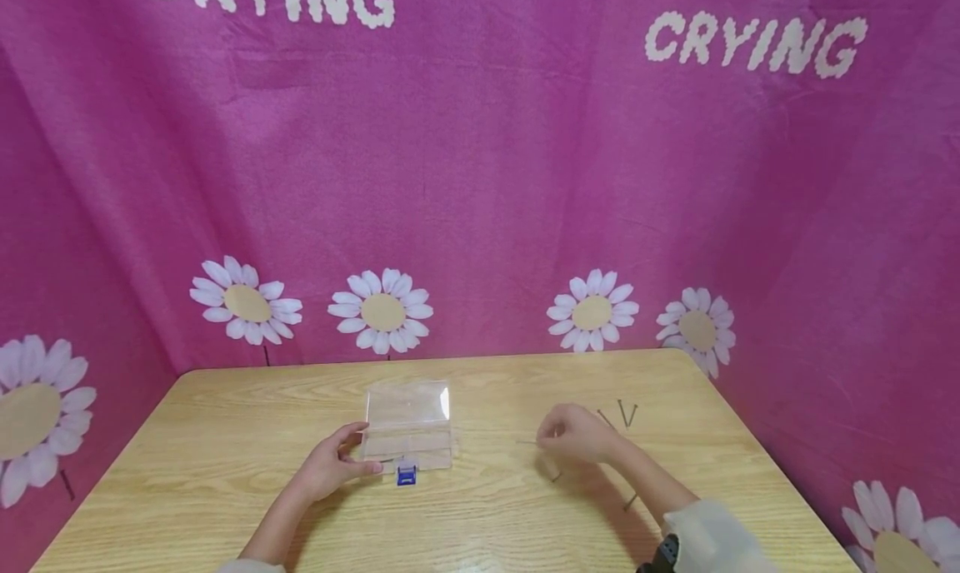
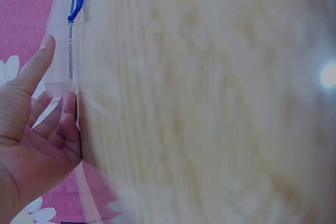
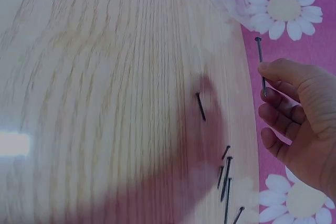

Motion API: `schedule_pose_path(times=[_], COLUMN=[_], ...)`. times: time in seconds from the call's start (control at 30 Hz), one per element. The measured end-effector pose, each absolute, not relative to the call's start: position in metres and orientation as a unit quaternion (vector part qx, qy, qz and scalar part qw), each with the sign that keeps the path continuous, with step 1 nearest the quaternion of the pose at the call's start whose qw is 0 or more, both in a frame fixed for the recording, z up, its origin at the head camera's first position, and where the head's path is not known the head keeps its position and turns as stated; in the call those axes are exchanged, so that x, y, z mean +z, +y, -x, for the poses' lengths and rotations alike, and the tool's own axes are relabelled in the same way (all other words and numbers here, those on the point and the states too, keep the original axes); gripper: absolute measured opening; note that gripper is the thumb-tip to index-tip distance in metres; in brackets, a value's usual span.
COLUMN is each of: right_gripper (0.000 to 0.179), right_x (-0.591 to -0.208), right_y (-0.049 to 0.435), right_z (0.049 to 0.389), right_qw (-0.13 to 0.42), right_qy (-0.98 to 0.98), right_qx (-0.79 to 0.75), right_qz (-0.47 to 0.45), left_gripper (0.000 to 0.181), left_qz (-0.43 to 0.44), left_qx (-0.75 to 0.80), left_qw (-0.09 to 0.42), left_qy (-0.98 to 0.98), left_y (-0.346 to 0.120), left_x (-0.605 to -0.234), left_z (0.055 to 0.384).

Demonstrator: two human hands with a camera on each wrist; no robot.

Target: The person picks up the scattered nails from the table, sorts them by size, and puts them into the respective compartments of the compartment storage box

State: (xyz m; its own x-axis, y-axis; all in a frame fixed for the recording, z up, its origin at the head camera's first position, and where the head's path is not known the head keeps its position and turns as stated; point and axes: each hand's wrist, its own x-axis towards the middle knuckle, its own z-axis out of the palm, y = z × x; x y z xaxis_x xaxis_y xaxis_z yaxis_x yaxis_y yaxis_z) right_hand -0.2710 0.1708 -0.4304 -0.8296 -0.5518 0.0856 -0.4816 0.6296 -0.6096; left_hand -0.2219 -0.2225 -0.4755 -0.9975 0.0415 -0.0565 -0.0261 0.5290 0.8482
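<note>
A clear plastic box (image 1: 408, 438) with a blue latch (image 1: 407, 475) stands on the left half of the table, its lid (image 1: 408, 402) swung back. My left hand (image 1: 333, 465) grips the box at its left end, thumb by the front corner and fingers along the side. Inside it lies a thin dark nail (image 2: 70, 59). Over the table, to the right of the box, my right hand (image 1: 577, 431) pinches a nail (image 3: 261, 59) between thumb and fingertips, head pointing away from the palm. Below that hand lies another nail (image 3: 200, 106).
Several more nails (image 3: 226, 179) lie scattered on the right part of the wooden table (image 1: 487, 523). A pink cloth (image 1: 480, 181) with daisies and lettering hangs behind the table and along both sides.
</note>
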Motion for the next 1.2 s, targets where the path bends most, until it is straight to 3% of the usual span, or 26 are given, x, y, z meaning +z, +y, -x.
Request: schedule_pose_path(times=[1.2], right_gripper=[0.007], right_x=[-0.426], right_y=[0.091], right_z=[0.272], right_qw=[0.078], right_qy=[0.877], right_qx=[-0.357], right_qz=[0.313], left_gripper=[0.080], left_qz=[0.000], left_qx=[0.495], left_qw=[0.038], left_qy=[0.868], left_y=[-0.222], left_x=[-0.476], left_z=[0.223])
